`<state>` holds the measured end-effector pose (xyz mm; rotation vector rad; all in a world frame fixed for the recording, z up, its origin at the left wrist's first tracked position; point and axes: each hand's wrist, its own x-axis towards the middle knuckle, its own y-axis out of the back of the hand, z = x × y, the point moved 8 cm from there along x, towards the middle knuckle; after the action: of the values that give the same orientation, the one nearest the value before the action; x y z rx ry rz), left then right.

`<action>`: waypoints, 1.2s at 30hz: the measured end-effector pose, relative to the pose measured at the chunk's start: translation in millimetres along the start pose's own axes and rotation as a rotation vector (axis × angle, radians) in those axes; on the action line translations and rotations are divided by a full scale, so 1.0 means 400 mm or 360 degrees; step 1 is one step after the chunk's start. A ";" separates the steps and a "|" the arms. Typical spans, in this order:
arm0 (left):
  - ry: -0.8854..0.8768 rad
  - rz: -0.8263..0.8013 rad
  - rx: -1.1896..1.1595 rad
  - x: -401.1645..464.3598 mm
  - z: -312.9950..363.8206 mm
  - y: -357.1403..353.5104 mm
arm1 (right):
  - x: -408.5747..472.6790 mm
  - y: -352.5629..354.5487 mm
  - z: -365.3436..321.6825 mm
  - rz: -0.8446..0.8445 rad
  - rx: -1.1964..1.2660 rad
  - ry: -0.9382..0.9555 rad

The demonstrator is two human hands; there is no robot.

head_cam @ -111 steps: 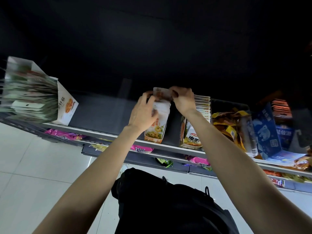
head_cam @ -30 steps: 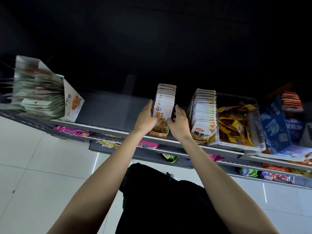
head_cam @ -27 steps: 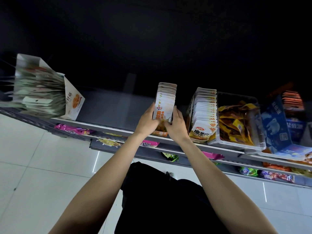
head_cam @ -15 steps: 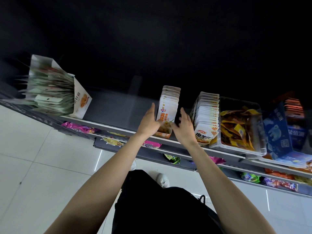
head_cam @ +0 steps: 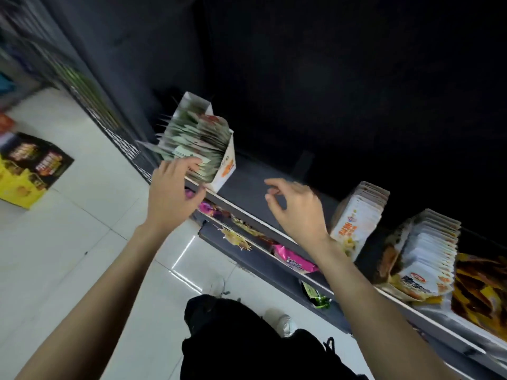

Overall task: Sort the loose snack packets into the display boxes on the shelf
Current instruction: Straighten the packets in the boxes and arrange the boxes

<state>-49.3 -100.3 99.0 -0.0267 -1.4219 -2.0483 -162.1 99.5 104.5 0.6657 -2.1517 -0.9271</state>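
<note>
The shelf [head_cam: 248, 187] runs on a slant from about 10 o'clock down to 4 o'clock, its pale front edge catching the light.

At 11 o'clock stands a white box [head_cam: 226, 163] crammed with greenish packets [head_cam: 196, 138], fanned out and blurred. The left hand [head_cam: 174, 192] is at its near end, fingers extended and touching the front packets; the blur hides whether any one is pinched, and the fingers look straight rather than curled round anything.

The right hand [head_cam: 297, 208] hovers over the bare stretch of shelf at the centre, between that box and the next one, fingers loosely curled and holding nothing (thumb and forefinger close but apart).

At 3 o'clock a second box [head_cam: 347, 231] with an orange-printed front holds a tidy upright row of white packets [head_cam: 369, 200]. Just beside it, toward 4 o'clock, a third box [head_cam: 417, 281] holds another neat row, and at the right edge lies a heap of dark orange packets [head_cam: 482, 286].

Under the shelf edge a lower tier shows pink packets [head_cam: 292, 259] and a green one [head_cam: 315, 296]. On the white floor [head_cam: 82, 242] at 9 o'clock sits a yellow and black carton [head_cam: 30, 171].
</note>
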 end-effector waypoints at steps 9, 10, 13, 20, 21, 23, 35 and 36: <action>-0.0374 -0.0186 0.0155 0.187 -0.260 -0.033 | 0.293 -0.295 -0.077 -0.0053 0.0095 -0.0366; -0.0408 -0.0209 0.0186 0.214 -0.267 -0.043 | 0.324 -0.316 -0.073 -0.0102 0.0063 -0.0407; -0.0575 -0.0375 0.0251 0.274 -0.265 -0.095 | 0.378 -0.363 -0.051 -0.0284 -0.0104 -0.0541; -0.1021 -0.0056 0.0250 0.322 -0.244 -0.116 | 0.378 -0.360 -0.062 -0.0150 -0.0199 -0.0487; -0.1068 0.0007 0.0214 0.324 -0.242 -0.112 | 0.378 -0.361 -0.062 -0.0131 -0.0191 -0.0479; -0.1136 0.0062 0.0187 0.330 -0.236 -0.105 | 0.387 -0.362 -0.066 -0.0109 -0.0276 -0.0428; -0.1342 0.0160 0.0203 0.328 -0.219 -0.110 | 0.391 -0.415 -0.112 -0.0200 -0.1091 0.0073; -0.1328 0.0148 0.0207 0.331 -0.220 -0.111 | 0.394 -0.415 -0.114 -0.0189 -0.1099 0.0072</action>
<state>-148.4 -229.8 73.1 -0.9678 -1.9727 -1.9339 -197.3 -127.2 61.4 0.4537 -1.5995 -1.5875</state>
